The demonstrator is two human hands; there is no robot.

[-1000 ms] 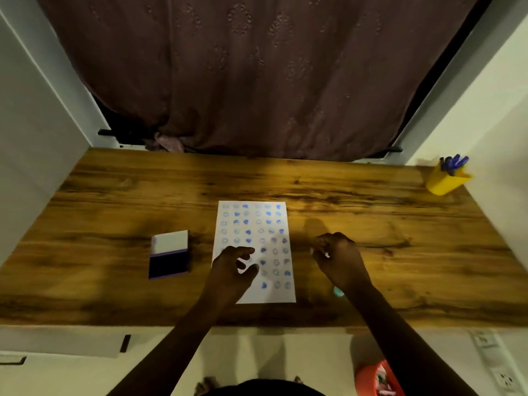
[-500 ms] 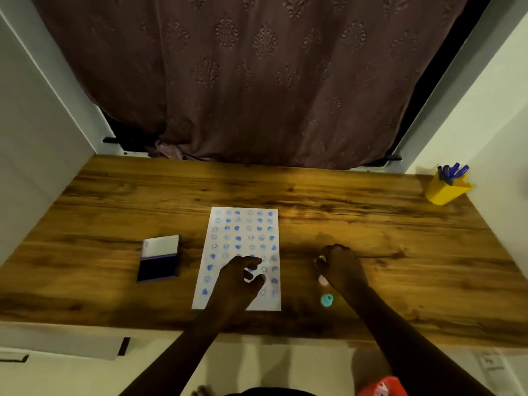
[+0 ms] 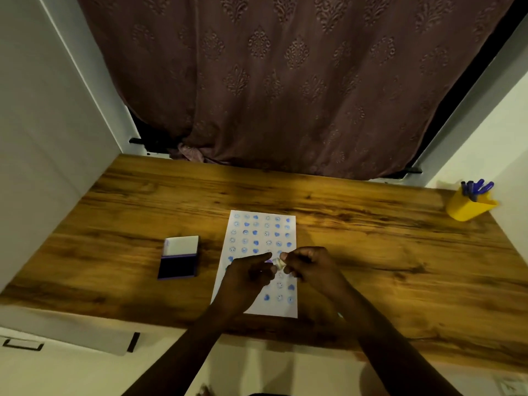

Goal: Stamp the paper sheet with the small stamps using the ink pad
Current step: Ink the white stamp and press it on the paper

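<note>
Both hands (image 3: pixel 281 270) pinching small cylindrical stamp (image 3: pixel 278 262), over flat white paper sheet (image 3: pixel 264 230)

Small stamp (image 3: pixel 278 262) above stamped paper sheet (image 3: pixel 264 238); ink pad (image 3: pixel 178 262) open.

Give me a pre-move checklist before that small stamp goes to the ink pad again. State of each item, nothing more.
1. Ink pad lid open, dark pad exposed: ok.
2. Path from the hands to the ink pad across the table: nothing lies in it, ok.
3. Small stamp secured: pinched at the fingertips of the right hand, with the left hand touching it; ok.
4. Stamp face pointing down: cannot tell, too small and blurred.
5. Paper sheet flat on the table: ok.
6. Free space left on the sheet: cannot tell, the hands cover the middle rows.
</note>
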